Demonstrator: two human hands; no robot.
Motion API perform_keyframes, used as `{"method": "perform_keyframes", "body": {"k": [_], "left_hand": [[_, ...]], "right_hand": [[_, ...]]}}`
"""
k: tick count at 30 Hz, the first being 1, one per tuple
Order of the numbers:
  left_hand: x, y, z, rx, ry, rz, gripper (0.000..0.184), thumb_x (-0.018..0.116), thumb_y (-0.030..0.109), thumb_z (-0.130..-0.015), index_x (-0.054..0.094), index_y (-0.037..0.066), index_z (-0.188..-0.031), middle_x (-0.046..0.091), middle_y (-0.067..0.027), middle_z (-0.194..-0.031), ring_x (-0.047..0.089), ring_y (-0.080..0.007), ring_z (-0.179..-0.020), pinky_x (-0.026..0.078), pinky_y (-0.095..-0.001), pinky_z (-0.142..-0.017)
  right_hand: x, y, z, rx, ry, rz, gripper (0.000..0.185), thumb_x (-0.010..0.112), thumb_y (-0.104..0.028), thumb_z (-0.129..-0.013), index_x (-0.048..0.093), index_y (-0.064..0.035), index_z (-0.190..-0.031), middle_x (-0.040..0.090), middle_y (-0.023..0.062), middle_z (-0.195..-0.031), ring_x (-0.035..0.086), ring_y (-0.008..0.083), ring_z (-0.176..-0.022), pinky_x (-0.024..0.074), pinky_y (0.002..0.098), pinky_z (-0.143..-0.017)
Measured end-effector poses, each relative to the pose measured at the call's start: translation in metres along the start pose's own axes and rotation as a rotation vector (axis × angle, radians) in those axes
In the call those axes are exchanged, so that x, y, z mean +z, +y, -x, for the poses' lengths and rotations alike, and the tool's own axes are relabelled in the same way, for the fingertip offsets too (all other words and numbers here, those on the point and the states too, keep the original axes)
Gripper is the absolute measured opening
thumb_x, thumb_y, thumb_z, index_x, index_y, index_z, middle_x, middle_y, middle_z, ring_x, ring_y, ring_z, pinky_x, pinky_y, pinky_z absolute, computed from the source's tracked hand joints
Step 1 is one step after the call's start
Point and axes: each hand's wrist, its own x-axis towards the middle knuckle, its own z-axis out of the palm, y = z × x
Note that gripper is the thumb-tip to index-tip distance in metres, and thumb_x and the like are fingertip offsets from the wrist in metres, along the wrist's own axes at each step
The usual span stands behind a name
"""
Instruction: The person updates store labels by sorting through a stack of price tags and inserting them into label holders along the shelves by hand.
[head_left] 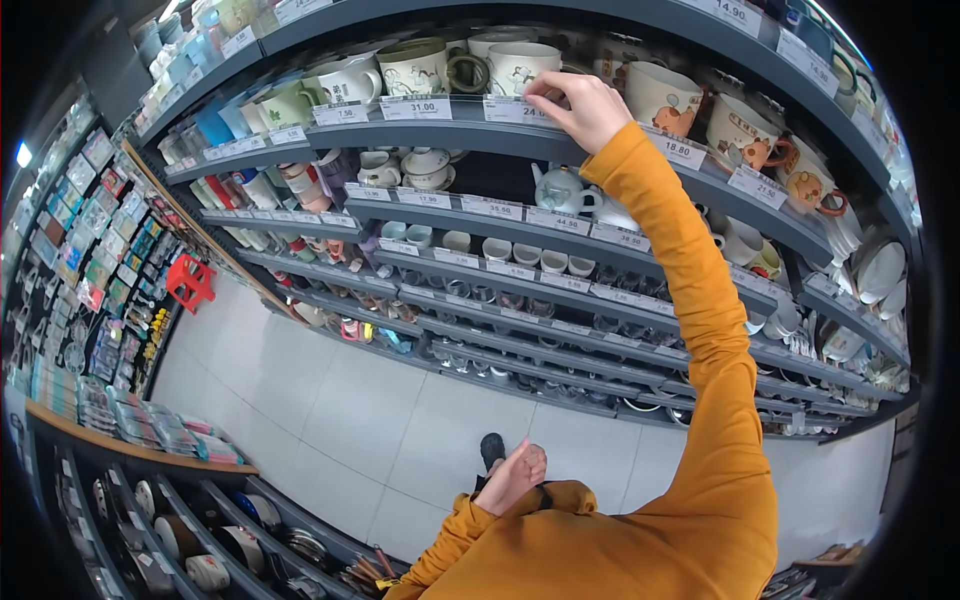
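Note:
My right hand point(580, 108) reaches up to the top shelf of mugs, its fingers pinched at the lower front of a white mug point(522, 68) with a line drawing. The fingertips lie just above the price label point(508, 110); whether they grip anything is too small to tell. To the left stand a green-rimmed mug point(414, 68) and a white mug point(345, 80); to the right, a cream mug with an orange animal point(663, 97). Low in front of my body, my left hand point(516, 479) is loosely closed with nothing visible in it.
Lower shelves hold a pale teapot point(563, 190), cups point(497, 249) and glasses. At the right are stacked plates point(880, 272). A red stool point(190, 283) stands on the tiled floor point(340, 410) at the left, beside hanging goods. Another rack point(140, 455) is at lower left.

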Motion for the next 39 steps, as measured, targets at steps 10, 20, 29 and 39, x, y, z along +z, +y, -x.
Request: {"method": "perform_keyframes", "body": {"k": [10,20,29,39], "left_hand": [[-0.019,0.005,0.004,-0.014,0.062,0.007,0.022,0.052,0.029,-0.097,0.048,0.011,-0.087,0.043,0.0024,-0.076,0.042,-0.0098,-0.074,0.037,-0.0232,-0.071],[-0.083,0.043,0.018,0.148,0.168,0.055,0.019,0.055,0.007,-0.089,0.042,0.015,-0.078,0.039,0.0037,-0.067,0.041,-0.007,-0.065,0.041,-0.0258,-0.071],[-0.067,0.123,0.022,0.174,-0.125,-0.341,0.019,0.04,0.012,-0.092,0.034,0.009,-0.074,0.031,0.0002,-0.072,0.032,-0.0134,-0.067,0.032,-0.0279,-0.067],[-0.231,0.282,0.172,0.422,0.082,-1.103,0.035,0.059,0.017,-0.091,0.037,0.006,-0.065,0.027,0.0047,-0.061,0.026,-0.0067,-0.06,0.026,-0.0269,-0.051]], "right_hand": [[0.003,-0.028,0.045,-0.274,0.482,0.027,0.012,0.066,-0.015,-0.084,0.067,-0.0078,-0.093,0.061,0.0062,-0.097,0.059,0.0272,-0.088,0.0494,0.0378,-0.076],[0.172,-0.122,0.434,0.913,0.127,-0.863,0.031,0.038,-0.012,-0.1,0.048,-0.0033,-0.072,0.046,0.0026,-0.065,0.044,0.0096,-0.062,0.0372,0.0253,-0.057],[0.202,-0.225,0.408,0.62,-0.234,-0.574,0.03,0.06,-0.014,-0.078,0.039,-0.0038,-0.06,0.034,0.0098,-0.052,0.037,0.0252,-0.046,0.0306,0.0365,-0.047],[0.346,-0.374,0.314,0.92,-0.155,-0.729,0.046,0.061,-0.02,-0.093,0.045,0.0029,-0.056,0.027,0.0029,-0.047,0.022,0.0094,-0.047,0.0223,0.032,-0.041]]}}
